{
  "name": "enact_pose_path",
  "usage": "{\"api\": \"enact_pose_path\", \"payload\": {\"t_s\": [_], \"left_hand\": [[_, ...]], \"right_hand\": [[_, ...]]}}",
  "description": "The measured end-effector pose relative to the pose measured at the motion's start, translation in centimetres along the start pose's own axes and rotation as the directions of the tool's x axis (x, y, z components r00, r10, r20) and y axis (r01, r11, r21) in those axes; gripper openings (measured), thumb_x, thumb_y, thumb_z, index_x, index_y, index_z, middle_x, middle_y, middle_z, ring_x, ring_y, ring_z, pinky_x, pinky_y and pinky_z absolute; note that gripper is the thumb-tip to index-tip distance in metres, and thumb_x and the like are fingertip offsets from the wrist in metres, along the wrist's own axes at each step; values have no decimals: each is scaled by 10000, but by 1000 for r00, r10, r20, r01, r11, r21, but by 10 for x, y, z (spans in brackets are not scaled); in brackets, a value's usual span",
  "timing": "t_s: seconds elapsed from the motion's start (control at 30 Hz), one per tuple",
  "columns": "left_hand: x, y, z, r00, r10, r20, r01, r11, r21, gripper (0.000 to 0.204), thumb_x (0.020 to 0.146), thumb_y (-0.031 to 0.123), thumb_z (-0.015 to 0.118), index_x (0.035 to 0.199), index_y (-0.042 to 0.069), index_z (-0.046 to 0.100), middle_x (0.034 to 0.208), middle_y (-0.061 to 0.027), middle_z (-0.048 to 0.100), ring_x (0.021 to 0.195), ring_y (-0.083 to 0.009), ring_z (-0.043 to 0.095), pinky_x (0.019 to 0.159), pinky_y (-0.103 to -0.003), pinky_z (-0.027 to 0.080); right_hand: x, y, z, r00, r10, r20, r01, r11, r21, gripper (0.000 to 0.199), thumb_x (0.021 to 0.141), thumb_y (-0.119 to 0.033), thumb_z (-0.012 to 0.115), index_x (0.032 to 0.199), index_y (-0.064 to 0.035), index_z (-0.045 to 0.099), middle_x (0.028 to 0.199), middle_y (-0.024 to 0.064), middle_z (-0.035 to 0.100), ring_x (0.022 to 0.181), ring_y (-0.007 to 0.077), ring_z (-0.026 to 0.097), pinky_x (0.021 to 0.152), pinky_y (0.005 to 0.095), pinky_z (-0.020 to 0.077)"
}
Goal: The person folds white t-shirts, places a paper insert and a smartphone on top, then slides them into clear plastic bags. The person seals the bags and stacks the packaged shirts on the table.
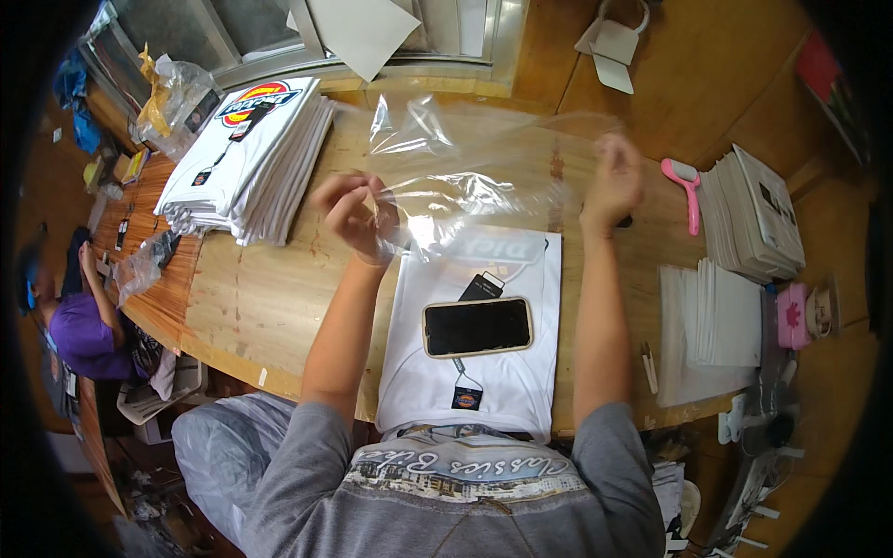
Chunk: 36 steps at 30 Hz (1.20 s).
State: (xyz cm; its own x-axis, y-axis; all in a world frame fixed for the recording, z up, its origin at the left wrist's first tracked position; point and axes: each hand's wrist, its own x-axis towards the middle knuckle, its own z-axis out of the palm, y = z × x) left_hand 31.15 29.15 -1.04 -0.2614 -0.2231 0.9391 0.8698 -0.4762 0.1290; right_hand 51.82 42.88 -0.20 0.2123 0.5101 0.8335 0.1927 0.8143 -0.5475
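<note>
A clear plastic bag is stretched between my hands over the table, above the far end of a folded white T-shirt. My left hand has its fingers curled on the bag's near left part. Further to the right, my right hand grips the bag's other side, its fingers slightly blurred. On the shirt lies a phone with a dark screen and a pale case. A black hang tag sticks out beyond the phone, and a small black label on a cord rests nearer to me.
Folded white T-shirts form a tall stack at the left. At the right are a pink-handled lint roller, a packed stack, white sheets and a pink box. Another person in purple sits at far left.
</note>
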Motion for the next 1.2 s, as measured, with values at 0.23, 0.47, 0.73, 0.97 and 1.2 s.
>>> {"api": "enact_pose_path", "payload": {"t_s": [0.23,0.47,0.73,0.97,1.2], "left_hand": [[-111,-53,-42,211,-946,245,782,314,539,82,678,-51,542,719,-5,598,618,-99,586,583,-184,571,548,-233,431],[-121,-84,-40,-16,-946,325,745,205,634,108,635,-93,553,678,1,580,612,-68,575,518,-118,524,480,-215,419],[-114,-72,-66,-208,-841,499,907,25,421,119,652,-95,553,673,15,514,691,-75,563,574,-124,535,518,-229,464],[-91,-29,-117,-354,-679,642,828,92,554,90,679,-85,528,682,4,522,703,-43,557,623,-105,523,590,-223,437],[-71,-3,-134,-443,-643,625,837,-46,545,143,747,-8,575,884,-2,532,881,-60,562,787,-112,523,731,-224,437]], "right_hand": [[-98,96,-33,602,684,413,-773,629,84,279,728,78,536,945,-6,383,723,106,572,646,134,551,609,240,459],[-97,115,-59,421,643,639,-703,677,-219,137,712,84,534,730,-28,456,693,74,586,635,128,577,517,220,466],[-90,97,-80,174,687,706,-829,489,-271,133,724,65,508,706,-44,435,651,43,538,591,110,539,497,233,454],[-107,45,-119,89,670,737,-538,655,-531,117,693,36,542,715,-24,444,657,73,538,562,153,549,484,275,461],[-125,-92,-86,105,114,988,-37,993,-111,511,588,-77,669,1057,-122,470,1096,154,447,1029,305,428,865,379,338]]}}
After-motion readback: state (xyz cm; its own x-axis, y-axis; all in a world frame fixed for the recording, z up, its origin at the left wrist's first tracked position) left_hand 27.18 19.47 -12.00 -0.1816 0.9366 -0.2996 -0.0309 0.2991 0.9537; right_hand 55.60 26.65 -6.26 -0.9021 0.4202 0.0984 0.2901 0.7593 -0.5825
